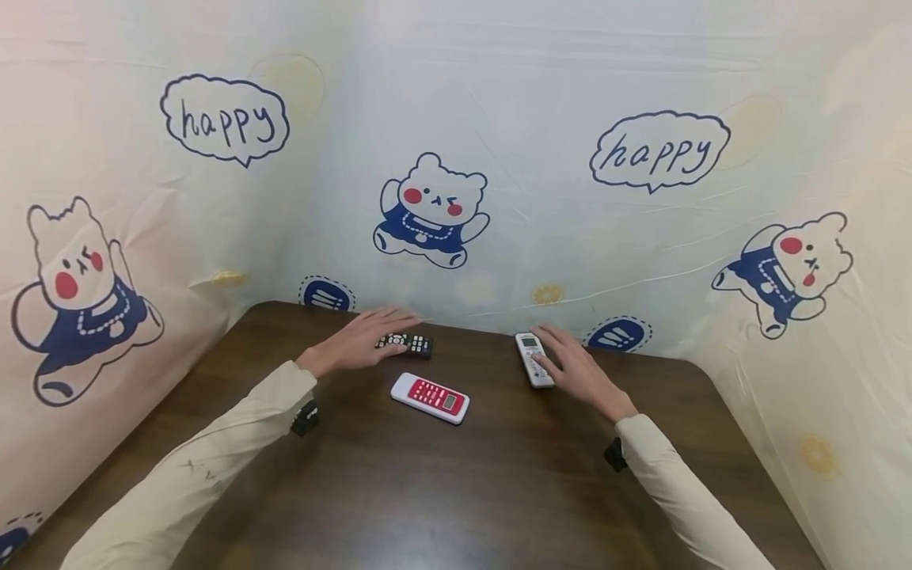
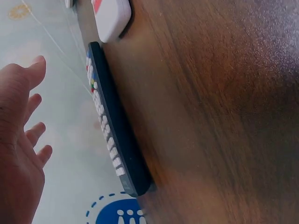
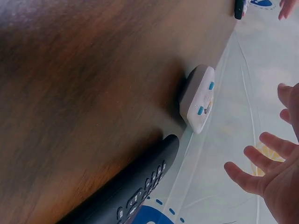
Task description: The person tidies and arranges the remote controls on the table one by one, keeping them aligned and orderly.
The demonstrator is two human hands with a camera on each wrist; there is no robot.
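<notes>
My left hand (image 1: 363, 340) is held over a black remote control (image 1: 420, 347) near the table's back edge. In the left wrist view its fingers are spread apart from that remote (image 2: 117, 126), which has white and coloured buttons. My right hand (image 1: 577, 368) hovers beside a white remote control (image 1: 529, 360) with a small grey screen. The right wrist view shows the relaxed fingers of this hand (image 3: 275, 163) clear of the white remote (image 3: 198, 100). A second black remote (image 3: 126, 191) lies there too, hidden by the hand in the head view. Neither hand holds anything.
Between the hands, nearer the front, lies a white remote with a red face (image 1: 431, 398). Everything rests on a dark wooden table (image 1: 427, 491). A printed cloth (image 1: 527, 237) with bears hangs around its back and sides.
</notes>
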